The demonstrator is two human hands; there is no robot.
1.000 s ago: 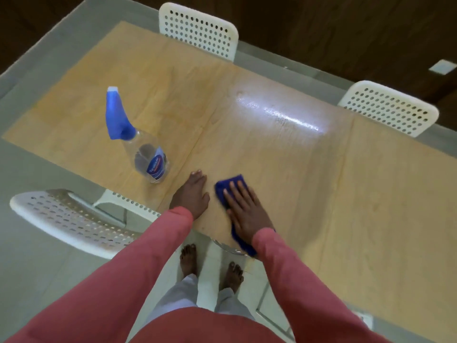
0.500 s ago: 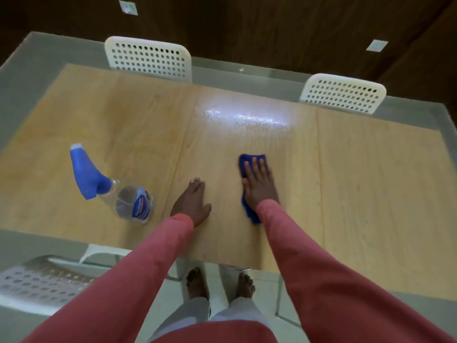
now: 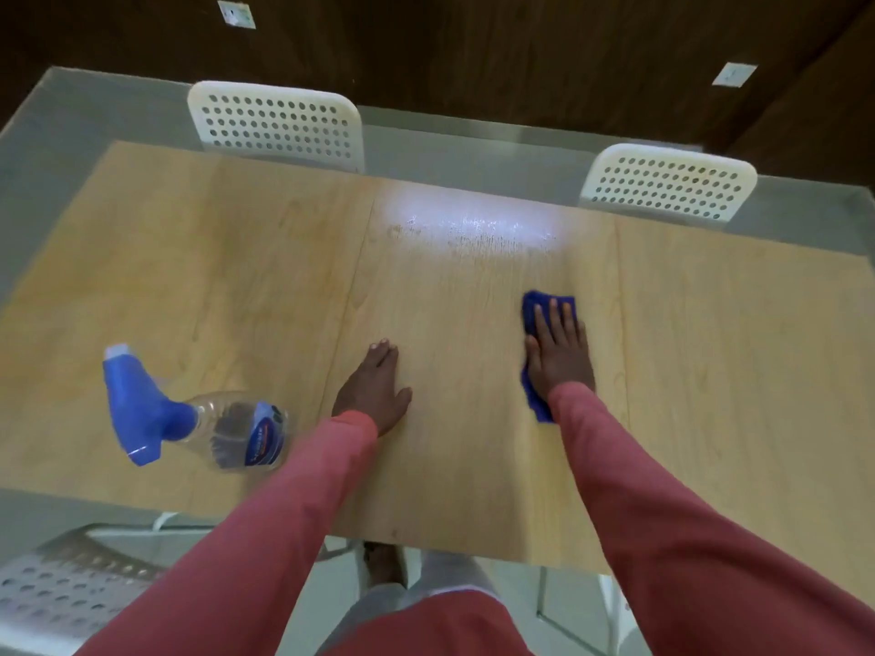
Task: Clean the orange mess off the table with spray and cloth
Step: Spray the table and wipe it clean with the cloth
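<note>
Here, wooden table (image 3: 236, 286) glossy; right hand (image 3: 561, 355) flat on cloth (image 3: 532, 307), left hand (image 3: 374, 393) flat, bare.

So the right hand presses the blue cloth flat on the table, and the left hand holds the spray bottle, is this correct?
Not quite. In the head view the left hand rests flat on the table; the spray bottle stands apart, untouched. The right hand does press the blue cloth flat.

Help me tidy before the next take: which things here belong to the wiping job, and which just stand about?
Job:
blue cloth, pressed flat under the right hand
spray bottle, standing untouched
wooden table, left hand resting on it

Just about:
three white perforated chairs
wall outlets
</note>
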